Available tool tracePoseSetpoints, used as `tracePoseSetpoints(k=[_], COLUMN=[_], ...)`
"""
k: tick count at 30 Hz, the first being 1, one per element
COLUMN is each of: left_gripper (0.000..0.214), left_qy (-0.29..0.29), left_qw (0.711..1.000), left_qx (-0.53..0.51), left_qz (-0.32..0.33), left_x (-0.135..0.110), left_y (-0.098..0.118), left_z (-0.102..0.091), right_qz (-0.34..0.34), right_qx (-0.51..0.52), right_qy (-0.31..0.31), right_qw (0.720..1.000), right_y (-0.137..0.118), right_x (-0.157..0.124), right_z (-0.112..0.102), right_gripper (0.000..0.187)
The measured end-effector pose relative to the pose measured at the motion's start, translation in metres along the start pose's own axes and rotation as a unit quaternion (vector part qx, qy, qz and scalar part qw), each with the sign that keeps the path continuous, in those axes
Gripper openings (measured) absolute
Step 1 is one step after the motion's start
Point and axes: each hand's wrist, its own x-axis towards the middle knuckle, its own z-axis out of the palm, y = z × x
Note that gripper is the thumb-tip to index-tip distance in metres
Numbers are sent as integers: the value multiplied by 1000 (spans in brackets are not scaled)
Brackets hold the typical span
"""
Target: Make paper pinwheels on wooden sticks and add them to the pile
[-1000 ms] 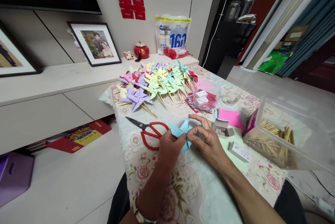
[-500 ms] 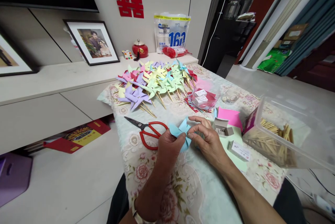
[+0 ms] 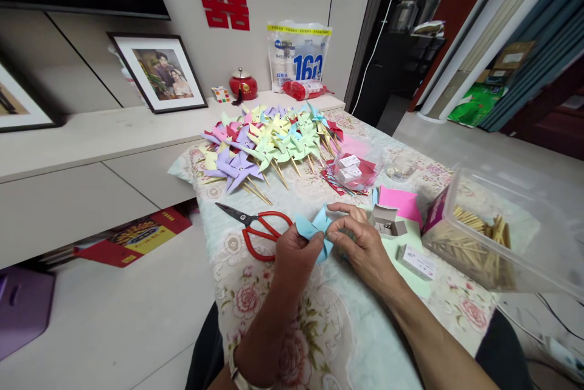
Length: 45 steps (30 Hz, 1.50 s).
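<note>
A light blue paper pinwheel, its blades folded toward the middle, is held above the near part of the table. My left hand pinches it from the left, thumb near its centre. From the right, my right hand closes thumb and forefinger at the pinwheel's centre; whether a pin is between them is too small to tell. Red-handled scissors lie just left of my left hand, blades pointing away to the left. Beside my right hand stand an open small box with small metal pieces and a closed white box.
Finished paper pinwheels on sticks are heaped at the table's far end. A clear plastic bin of wooden sticks stands at the right edge. Pink paper and a plastic bag with small boxes lie between.
Both hands keep nearly the same grip on the blue pinwheel. The whole view has shifted very slightly; nothing else has visibly moved.
</note>
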Motion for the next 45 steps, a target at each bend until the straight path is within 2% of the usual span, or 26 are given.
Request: tracePoseSetpoints(k=[8, 18, 34, 41, 43, 45], left_gripper=[19, 29, 21, 23, 24, 25], left_qy=[-8, -6, -19, -22, -22, -22], left_qw=[999, 1000, 1000, 1000, 1000, 1000], left_qx=[38, 9, 17, 6, -1, -6], left_qz=[24, -1, 16, 2, -4, -8], left_x=[-2, 2, 1, 1, 1, 1], left_y=[0, -7, -5, -3, -3, -3], left_z=[-1, -2, -2, -1, 0, 1], right_qz=[26, 61, 78, 106, 117, 132], right_qx=[23, 90, 100, 171, 193, 223], right_qy=[-5, -23, -25, -19, -8, -1], right_qw=[999, 994, 992, 979, 974, 966], right_y=[0, 1, -1, -1, 1, 3], right_x=[0, 1, 1, 1, 0, 0], right_z=[0, 0, 0, 4, 5, 6], right_gripper=[15, 15, 15, 10, 14, 28])
